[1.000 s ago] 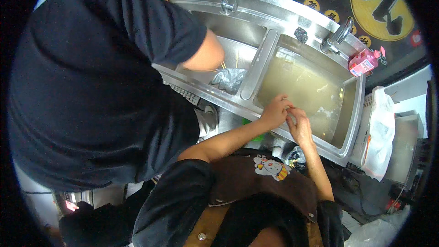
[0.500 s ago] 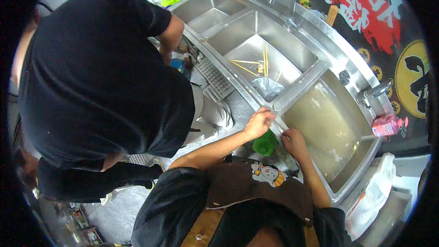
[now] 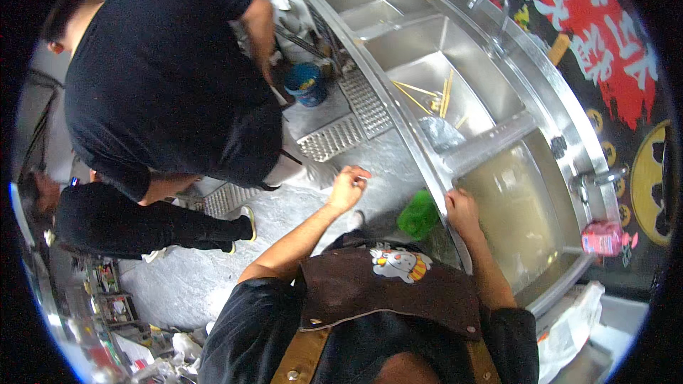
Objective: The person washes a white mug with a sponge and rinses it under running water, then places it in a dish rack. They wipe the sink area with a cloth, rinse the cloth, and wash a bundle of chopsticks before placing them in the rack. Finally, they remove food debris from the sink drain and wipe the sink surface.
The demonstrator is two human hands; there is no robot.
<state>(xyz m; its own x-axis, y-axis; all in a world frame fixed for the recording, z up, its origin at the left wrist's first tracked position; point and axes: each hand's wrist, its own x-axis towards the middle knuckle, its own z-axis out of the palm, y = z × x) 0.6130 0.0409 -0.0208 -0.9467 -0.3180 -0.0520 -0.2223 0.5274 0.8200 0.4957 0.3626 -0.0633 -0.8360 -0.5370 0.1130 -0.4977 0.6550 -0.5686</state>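
Head view: our three-basin stainless-steel sink (image 3: 491, 144) looks unfinished with, we judge: the right basin holds cloudy water (image 3: 509, 220), and neither hand is in it. Our right hand (image 3: 462, 212) is curled at the front rim; our left hand (image 3: 348, 188), fingers bent narrow, hangs over the floor. We cannot tell whether either holds anything. Chopstick-like sticks (image 3: 447, 92) lie loose in the middle basin. Around us, a co-worker (image 3: 178, 85) takes up floor to our left; smaller are a blue bucket (image 3: 306, 85), a green plastic item (image 3: 418, 215) and a pink pump bottle (image 3: 601, 238).
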